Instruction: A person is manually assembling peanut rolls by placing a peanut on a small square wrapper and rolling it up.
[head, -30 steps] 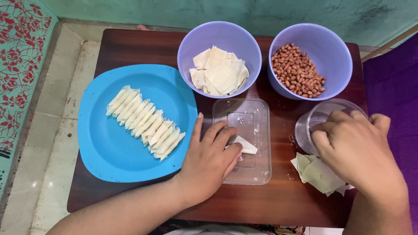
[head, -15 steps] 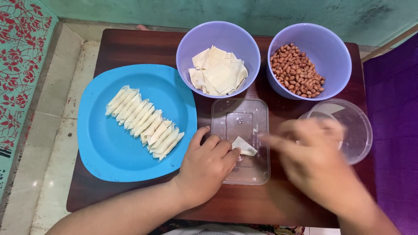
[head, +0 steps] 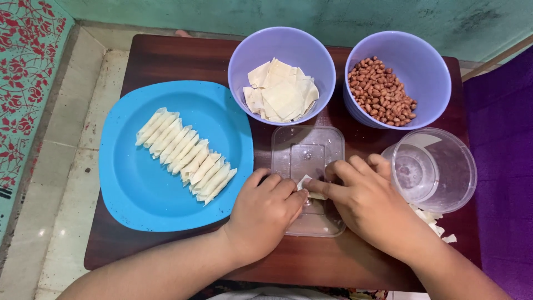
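Hands (head: pixel 313 205) on wrapper (head: pixel 307 186), seemingly pinching.

A home food-making spot: a low dark wooden desk (head: pixel 166 61) on a tiled floor (head: pixel 66 139), plastic bowls of peanuts (head: pixel 383 91) and dough squares (head: pixel 283 91), rolled pastries on a blue plate (head: pixel 139 194).

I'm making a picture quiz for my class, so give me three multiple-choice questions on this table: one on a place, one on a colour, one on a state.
1. Where do the folded wrappers lie?
A. on the blue plate
B. in a bowl
C. on the floor

2. What colour is the bowl of peanuts?
A. green
B. purple
C. white

3. What are both hands doing?
A. resting apart
B. lifting a bowl
C. pinching one wrapper piece

Answers: 1 A, they sit in a row on the plate. 2 B, its wall is purple. 3 C, left hand and right hand meet at it over the clear tray.
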